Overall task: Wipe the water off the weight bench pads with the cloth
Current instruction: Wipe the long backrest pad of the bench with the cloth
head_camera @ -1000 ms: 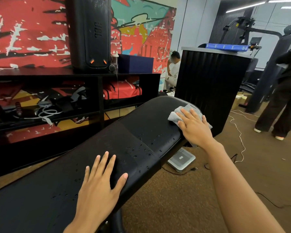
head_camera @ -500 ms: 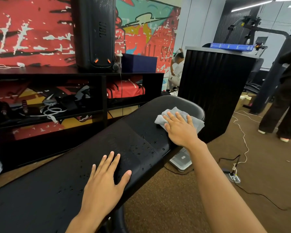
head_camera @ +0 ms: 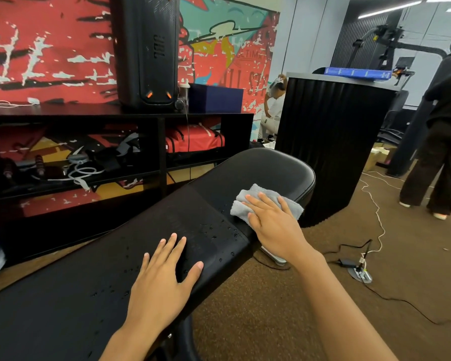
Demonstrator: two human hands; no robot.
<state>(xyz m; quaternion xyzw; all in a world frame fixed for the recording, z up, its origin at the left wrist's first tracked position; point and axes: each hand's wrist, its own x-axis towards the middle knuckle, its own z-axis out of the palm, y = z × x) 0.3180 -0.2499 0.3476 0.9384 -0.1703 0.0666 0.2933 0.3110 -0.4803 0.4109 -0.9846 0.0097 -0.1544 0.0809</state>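
Note:
A long black weight bench (head_camera: 63, 295) runs from the lower left to the centre, ending in a rounded far pad (head_camera: 266, 168). Water drops (head_camera: 219, 231) bead on the pad between my hands and further along towards me. A folded grey cloth (head_camera: 264, 198) lies flat on the far pad near the seam. My right hand (head_camera: 274, 225) presses down on the cloth with fingers spread. My left hand (head_camera: 164, 280) rests flat and open on the near pad, holding nothing.
A black shelf (head_camera: 115, 118) with a tall speaker (head_camera: 146, 50) stands behind the bench. A black ribbed cabinet (head_camera: 331, 142) sits just past the bench's end. Cables and a floor socket (head_camera: 359, 272) lie on the brown carpet at right. A person (head_camera: 438, 142) stands at far right.
My right hand has dragged the cloth along the far pad towards me, from its rounded end to near the seam. My left hand has stayed flat on the near pad.

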